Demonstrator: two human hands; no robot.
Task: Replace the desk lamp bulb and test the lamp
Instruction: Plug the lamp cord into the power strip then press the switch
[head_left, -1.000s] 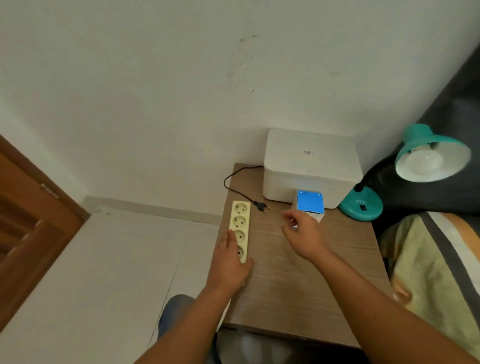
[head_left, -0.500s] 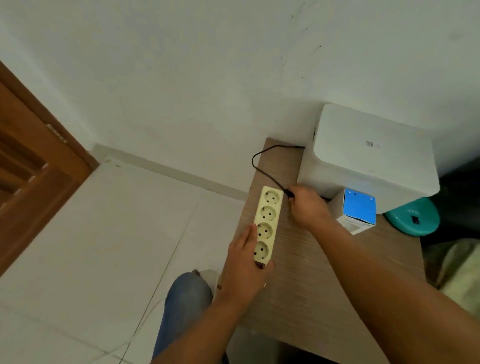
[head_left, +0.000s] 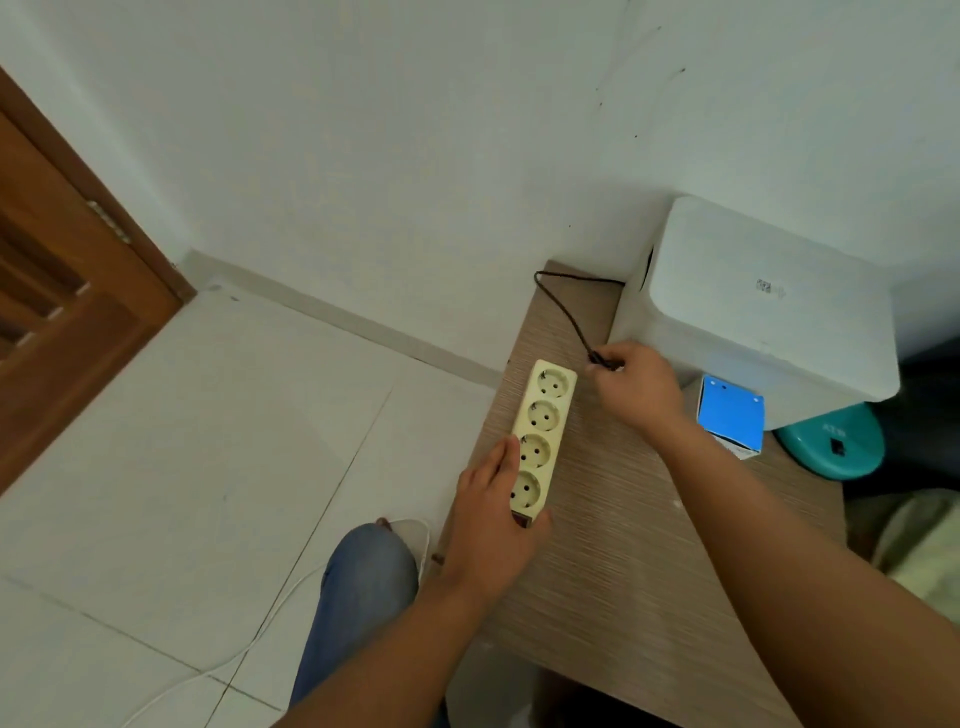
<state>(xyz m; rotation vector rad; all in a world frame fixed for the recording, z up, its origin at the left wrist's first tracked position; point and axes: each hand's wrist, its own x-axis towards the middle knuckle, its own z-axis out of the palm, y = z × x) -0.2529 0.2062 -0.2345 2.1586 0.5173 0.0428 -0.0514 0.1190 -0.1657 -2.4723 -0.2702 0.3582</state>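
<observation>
A cream power strip (head_left: 545, 421) with several sockets lies along the left edge of the wooden table (head_left: 623, 519). My left hand (head_left: 493, 530) grips the strip's near end. My right hand (head_left: 636, 387) pinches the lamp's black plug (head_left: 597, 359) just right of the strip's far socket, a little above the table. The black cord (head_left: 563, 306) loops back behind the white box. Only the teal lamp base (head_left: 831, 441) shows at the right; the lamp head and bulb are out of view. A blue-topped bulb carton (head_left: 730, 421) stands beside my right wrist.
A large white box (head_left: 753, 312) sits at the table's back against the white wall. A brown wooden door (head_left: 62, 291) stands at the left. A white cable (head_left: 249, 639) trails over the tiled floor. My knee in blue jeans (head_left: 363, 577) is by the table's left edge.
My right hand reached from the bulb carton to the black plug and picked it up beside the strip. The view swung left and down, so the lamp head left the frame. The left hand stayed on the strip.
</observation>
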